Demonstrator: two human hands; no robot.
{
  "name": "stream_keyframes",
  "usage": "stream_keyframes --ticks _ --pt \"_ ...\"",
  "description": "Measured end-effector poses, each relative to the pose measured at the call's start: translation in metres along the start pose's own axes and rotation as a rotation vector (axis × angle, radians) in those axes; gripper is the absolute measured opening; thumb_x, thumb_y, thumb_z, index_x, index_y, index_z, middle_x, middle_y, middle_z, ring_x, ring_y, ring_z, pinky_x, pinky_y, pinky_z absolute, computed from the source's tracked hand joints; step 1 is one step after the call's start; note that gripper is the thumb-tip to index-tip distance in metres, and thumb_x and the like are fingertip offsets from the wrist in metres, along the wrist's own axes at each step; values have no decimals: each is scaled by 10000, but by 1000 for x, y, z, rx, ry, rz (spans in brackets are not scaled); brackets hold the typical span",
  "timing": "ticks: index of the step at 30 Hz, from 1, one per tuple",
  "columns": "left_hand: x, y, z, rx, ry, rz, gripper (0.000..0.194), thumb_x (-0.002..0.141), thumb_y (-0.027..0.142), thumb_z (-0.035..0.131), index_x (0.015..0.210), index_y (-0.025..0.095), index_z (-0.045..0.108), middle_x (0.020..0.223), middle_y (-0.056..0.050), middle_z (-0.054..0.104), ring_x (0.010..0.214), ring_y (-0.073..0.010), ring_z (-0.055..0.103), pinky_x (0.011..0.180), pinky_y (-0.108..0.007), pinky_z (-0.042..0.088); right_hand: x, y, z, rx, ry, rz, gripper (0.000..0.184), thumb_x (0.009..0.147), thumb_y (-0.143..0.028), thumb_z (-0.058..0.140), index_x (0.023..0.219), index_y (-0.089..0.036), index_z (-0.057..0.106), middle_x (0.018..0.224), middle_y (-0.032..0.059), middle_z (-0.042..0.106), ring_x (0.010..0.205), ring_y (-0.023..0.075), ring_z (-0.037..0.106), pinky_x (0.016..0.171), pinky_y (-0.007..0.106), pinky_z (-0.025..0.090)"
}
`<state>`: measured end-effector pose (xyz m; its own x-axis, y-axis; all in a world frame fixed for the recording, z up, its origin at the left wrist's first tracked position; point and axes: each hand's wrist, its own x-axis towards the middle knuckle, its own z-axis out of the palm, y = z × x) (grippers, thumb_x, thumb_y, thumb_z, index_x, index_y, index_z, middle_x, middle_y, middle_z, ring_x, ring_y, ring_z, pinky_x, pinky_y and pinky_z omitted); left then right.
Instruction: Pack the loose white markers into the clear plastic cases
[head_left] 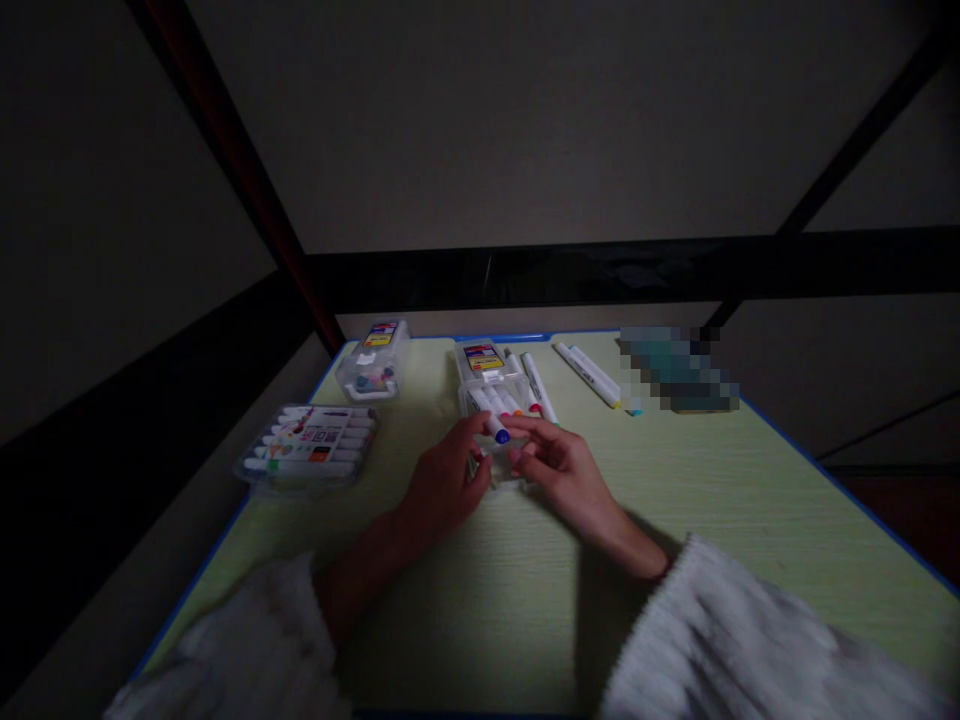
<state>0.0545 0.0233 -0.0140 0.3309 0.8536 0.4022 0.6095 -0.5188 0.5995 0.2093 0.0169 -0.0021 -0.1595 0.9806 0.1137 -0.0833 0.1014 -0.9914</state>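
Note:
A white marker with a blue end (496,429) sticks up toward me from an open clear plastic case (514,470). My left hand (446,475) has its fingers closed against the marker's left side, near the blue end. The index finger of my right hand (570,475) reaches to the marker's right side. Its other fingers are loosely bent and apart, with the thumb over the case's near part. Several white markers (504,402) with pink, orange and red ends lie behind in the case. The raised lid (480,360) bears a yellow and blue label.
Loose markers (541,388) lie right of the case, with a further pair (589,375) beyond. A closed clear case (375,360) stands back left; a flat marker box (311,445) lies nearer. A blurred-out object (679,370) is back right on the pale green table (712,500).

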Motion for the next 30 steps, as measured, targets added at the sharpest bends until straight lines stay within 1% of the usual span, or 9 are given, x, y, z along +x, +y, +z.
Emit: stream_keyframes --ticks 5,10,17,21,25,30 --pt "1 -1 0 12 5 11 452 748 120 467 1190 179 389 912 -21 560 642 -103 540 608 -218 461 0 0 0 -10 -9 -5 373 640 -226 579 1001 -137 589 536 -64 492 462 72 359 466 226 278" --pt "1 0 -1 26 9 8 468 750 124 463 1209 174 382 925 -26 551 649 -102 534 602 -214 463 0 1 0 -5 -17 -12 368 637 -225 582 997 -149 591 597 -47 531 473 70 387 480 229 318" --pt "1 1 -2 43 -5 7 493 758 132 455 1242 166 368 928 -36 544 623 -98 518 600 -226 464 0 1 0 -9 -14 -27 349 647 -229 592 989 -162 601 637 -33 544 470 66 396 482 231 336" --pt "1 1 0 28 11 -18 471 750 131 473 1210 184 388 898 -21 560 618 -102 527 600 -229 461 0 1 0 -19 -11 -35 343 646 -224 591 984 -174 606 666 -27 556 468 63 392 472 225 334" --pt "0 0 0 16 24 -47 434 745 131 485 1168 175 400 876 -19 567 626 -110 543 594 -227 455 1 2 0 -17 -11 -37 350 648 -221 586 993 -171 604 683 -23 568 457 58 386 463 222 322" --pt "0 -1 0 19 11 -36 418 748 131 483 1155 176 399 901 -21 564 645 -111 553 588 -221 448 0 3 -1 -17 -22 -33 363 650 -223 582 1008 -165 598 746 2 600 472 60 396 473 225 328"
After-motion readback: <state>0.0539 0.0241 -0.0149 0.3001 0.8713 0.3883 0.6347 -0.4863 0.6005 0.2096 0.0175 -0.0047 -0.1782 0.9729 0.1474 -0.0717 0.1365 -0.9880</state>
